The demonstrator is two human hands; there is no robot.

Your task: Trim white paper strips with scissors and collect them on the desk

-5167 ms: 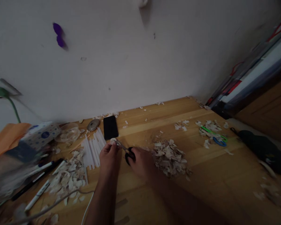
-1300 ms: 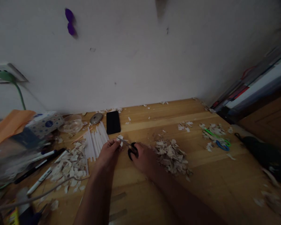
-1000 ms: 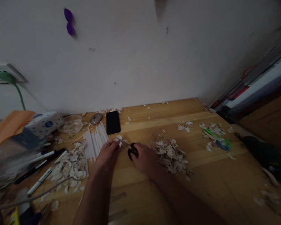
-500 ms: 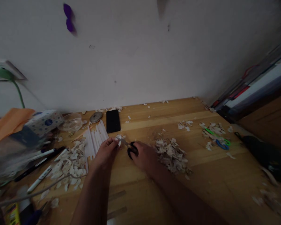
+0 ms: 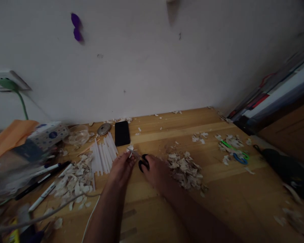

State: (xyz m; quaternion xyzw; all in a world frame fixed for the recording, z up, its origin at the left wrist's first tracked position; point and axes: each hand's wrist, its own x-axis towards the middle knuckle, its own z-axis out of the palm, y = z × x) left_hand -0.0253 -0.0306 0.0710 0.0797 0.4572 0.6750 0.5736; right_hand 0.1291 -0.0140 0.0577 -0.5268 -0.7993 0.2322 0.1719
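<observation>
My left hand [image 5: 122, 168] pinches a small white paper scrap [image 5: 130, 149] just above the wooden table [image 5: 167, 209]. My right hand [image 5: 155, 172] grips black-handled scissors [image 5: 142, 162], whose blades point up-left and meet the scrap. A row of white paper strips [image 5: 102, 153] lies just left of my left hand. To the right of my right hand sits a pile of pale cuttings [image 5: 184, 167]. Another pile of cuttings [image 5: 72, 182] spreads at the left.
A black phone [image 5: 122, 133] and a grey oval object [image 5: 103, 128] lie near the wall. Markers [image 5: 44, 175], a tissue box [image 5: 48, 134] and a clear bowl [image 5: 77, 135] crowd the left. Green and blue scissors [image 5: 234, 152] rest among scraps at the right.
Both hands stay at the same spot working the scrap with the scissors. The camera shifted slightly. The scrap has turned a little between my left fingers.
</observation>
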